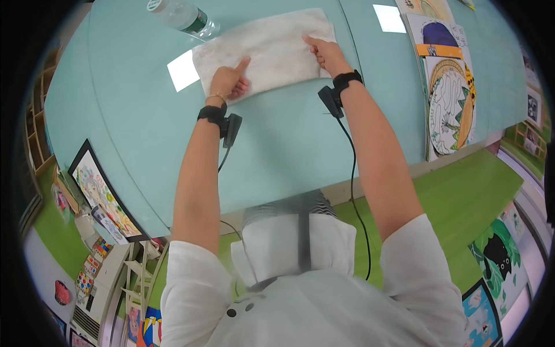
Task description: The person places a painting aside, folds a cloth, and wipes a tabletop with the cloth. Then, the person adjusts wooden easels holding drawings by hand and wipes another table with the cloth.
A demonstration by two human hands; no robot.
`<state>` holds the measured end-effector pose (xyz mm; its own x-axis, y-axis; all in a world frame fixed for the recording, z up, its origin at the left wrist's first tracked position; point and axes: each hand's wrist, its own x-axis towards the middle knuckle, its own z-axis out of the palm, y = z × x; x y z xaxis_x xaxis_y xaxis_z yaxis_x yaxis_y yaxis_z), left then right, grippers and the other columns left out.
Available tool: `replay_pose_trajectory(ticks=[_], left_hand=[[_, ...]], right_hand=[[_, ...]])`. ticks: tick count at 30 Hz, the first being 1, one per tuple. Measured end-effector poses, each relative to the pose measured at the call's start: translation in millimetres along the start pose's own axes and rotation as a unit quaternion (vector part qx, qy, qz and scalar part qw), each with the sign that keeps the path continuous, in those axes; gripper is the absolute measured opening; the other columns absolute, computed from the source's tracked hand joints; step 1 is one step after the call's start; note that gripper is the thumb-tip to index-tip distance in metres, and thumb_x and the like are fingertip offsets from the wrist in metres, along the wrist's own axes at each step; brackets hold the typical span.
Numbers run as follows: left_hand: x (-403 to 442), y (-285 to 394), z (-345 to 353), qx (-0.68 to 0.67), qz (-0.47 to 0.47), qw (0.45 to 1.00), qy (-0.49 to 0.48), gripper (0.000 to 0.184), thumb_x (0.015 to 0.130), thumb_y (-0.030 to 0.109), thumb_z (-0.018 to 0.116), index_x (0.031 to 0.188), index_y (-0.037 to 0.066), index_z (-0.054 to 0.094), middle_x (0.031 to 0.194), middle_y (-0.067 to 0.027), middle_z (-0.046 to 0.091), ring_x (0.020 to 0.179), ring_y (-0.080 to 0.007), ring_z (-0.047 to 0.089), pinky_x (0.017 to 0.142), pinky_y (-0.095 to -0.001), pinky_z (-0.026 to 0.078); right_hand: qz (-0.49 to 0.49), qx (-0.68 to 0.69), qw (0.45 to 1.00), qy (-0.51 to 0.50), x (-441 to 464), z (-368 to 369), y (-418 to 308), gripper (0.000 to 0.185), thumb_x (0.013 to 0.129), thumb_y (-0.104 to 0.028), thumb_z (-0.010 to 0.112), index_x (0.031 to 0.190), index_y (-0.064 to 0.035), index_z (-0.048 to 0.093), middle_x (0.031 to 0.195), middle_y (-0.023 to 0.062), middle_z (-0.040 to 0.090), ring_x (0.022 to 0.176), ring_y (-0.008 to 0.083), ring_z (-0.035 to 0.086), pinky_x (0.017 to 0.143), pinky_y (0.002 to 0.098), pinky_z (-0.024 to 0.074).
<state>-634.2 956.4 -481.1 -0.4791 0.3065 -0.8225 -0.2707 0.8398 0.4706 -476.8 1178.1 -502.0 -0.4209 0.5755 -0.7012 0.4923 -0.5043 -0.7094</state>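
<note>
A folded white towel [272, 52] lies flat on the pale green table [277, 144]. Over its near left part is my left hand [230, 81], thumb extended and the other fingers curled in. My right hand [329, 55] is at the towel's right end, its thumb pointing left and its fingers curled. Whether either hand pinches the cloth cannot be made out. Each wrist wears a black strap with a small black device and a cable.
A clear plastic bottle [191, 22] lies at the towel's far left corner. Drawings [448, 87] are stacked on the right side of the table. A black-framed picture [107, 191] stands at the left edge. White paper squares [389, 18] also show.
</note>
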Motion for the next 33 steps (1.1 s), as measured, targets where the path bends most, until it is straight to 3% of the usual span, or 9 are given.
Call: replay_pose_trajectory(ticks=[6, 9, 15, 17, 19, 21, 25, 29, 33], left_hand=[[4, 5, 3, 0.030, 0.015, 0.999, 0.020, 0.074, 0.077, 0.073, 0.059, 0.061, 0.001, 0.059, 0.053, -0.0058, 0.055, 0.041, -0.0142, 0.051, 0.040, -0.0242, 0.040], [5, 4, 6, 0.029, 0.034, 0.998, 0.033, 0.074, 0.077, 0.073, 0.059, 0.061, 0.001, 0.060, 0.054, -0.0053, 0.056, 0.041, -0.0134, 0.051, 0.041, -0.0233, 0.040], [-1, -32, 19, -0.015, 0.073, 0.997, -0.031, 0.070, 0.082, 0.070, 0.056, 0.064, 0.003, 0.062, 0.056, -0.0043, 0.060, 0.044, -0.0113, 0.055, 0.042, -0.0212, 0.040], [-27, -58, 44, -0.065, 0.067, 0.995, -0.030, 0.071, 0.085, 0.068, 0.054, 0.063, 0.001, 0.064, 0.054, -0.0070, 0.060, 0.043, -0.0160, 0.056, 0.039, -0.0281, 0.042], [-58, -94, 63, 0.027, 0.086, 0.996, -0.026, 0.074, 0.089, 0.067, 0.047, 0.063, -0.001, 0.065, 0.053, -0.0105, 0.060, 0.045, -0.0207, 0.059, 0.045, -0.0341, 0.048], [-72, -145, 88, 0.178, 0.243, 0.953, -0.028, 0.072, 0.091, 0.064, 0.044, 0.066, 0.000, 0.066, 0.054, -0.0119, 0.061, 0.046, -0.0228, 0.060, 0.049, -0.0360, 0.050], [-128, -223, 137, 0.115, 0.235, 0.965, -0.022, 0.075, 0.091, 0.063, 0.046, 0.060, -0.002, 0.063, 0.053, -0.0130, 0.061, 0.045, -0.0216, 0.061, 0.047, -0.0320, 0.051], [-178, -217, 143, 0.050, 0.094, 0.993, -0.057, 0.076, 0.090, 0.063, 0.048, 0.056, -0.004, 0.062, 0.052, -0.0136, 0.061, 0.044, -0.0206, 0.062, 0.045, -0.0286, 0.051], [-176, -213, 141, 0.069, 0.143, 0.987, -0.032, 0.077, 0.091, 0.062, 0.047, 0.053, -0.003, 0.062, 0.050, -0.0131, 0.061, 0.042, -0.0203, 0.061, 0.045, -0.0287, 0.051]], right_hand=[[-0.089, -0.039, 0.995, 0.010, 1, -4, 7, 0.046, 0.074, -0.045, 0.079, 0.058, -0.0115, 0.052, 0.050, -0.0078, 0.034, 0.044, 0.0043, 0.022, 0.043, 0.0221, 0.0169], [-0.093, -0.083, 0.992, 0.027, 10, -5, 13, 0.047, 0.071, -0.046, 0.076, 0.058, -0.0038, 0.061, 0.060, 0.0042, 0.054, 0.054, 0.0179, 0.048, 0.054, 0.0315, 0.0403], [-0.151, -0.148, 0.975, 0.071, -15, 1, 64, 0.054, 0.079, -0.051, 0.067, 0.056, -0.0019, 0.062, 0.059, 0.0129, 0.062, 0.058, 0.0288, 0.059, 0.060, 0.0402, 0.0462], [-0.078, -0.172, 0.980, 0.068, -54, -3, 97, 0.060, 0.082, -0.055, 0.062, 0.057, -0.0006, 0.062, 0.061, 0.0173, 0.063, 0.060, 0.0324, 0.062, 0.061, 0.0423, 0.0473], [-0.078, -0.240, 0.964, 0.090, -99, -11, 146, 0.071, 0.087, -0.061, 0.054, 0.070, 0.0080, 0.065, 0.070, 0.0263, 0.065, 0.067, 0.0417, 0.064, 0.065, 0.0477, 0.0485], [-0.045, -0.235, 0.961, 0.137, -136, -23, 204, 0.073, 0.087, -0.062, 0.053, 0.080, 0.0101, 0.066, 0.075, 0.0288, 0.065, 0.077, 0.0450, 0.065, 0.069, 0.0499, 0.0484], [0.053, -0.101, 0.988, 0.100, -238, -45, 236, 0.066, 0.085, -0.057, 0.060, 0.055, 0.0018, 0.057, 0.050, 0.0098, 0.053, 0.051, 0.0230, 0.052, 0.056, 0.0400, 0.0421], [0.041, -0.057, 0.988, 0.139, -272, -41, 252, 0.062, 0.084, -0.056, 0.063, 0.050, -0.0052, 0.051, 0.047, 0.0048, 0.048, 0.045, 0.0173, 0.044, 0.046, 0.0336, 0.0352], [0.037, -0.087, 0.986, 0.138, -262, -44, 237, 0.067, 0.082, -0.062, 0.064, 0.047, -0.0071, 0.045, 0.043, 0.0040, 0.043, 0.037, 0.0169, 0.041, 0.039, 0.0326, 0.0320]])
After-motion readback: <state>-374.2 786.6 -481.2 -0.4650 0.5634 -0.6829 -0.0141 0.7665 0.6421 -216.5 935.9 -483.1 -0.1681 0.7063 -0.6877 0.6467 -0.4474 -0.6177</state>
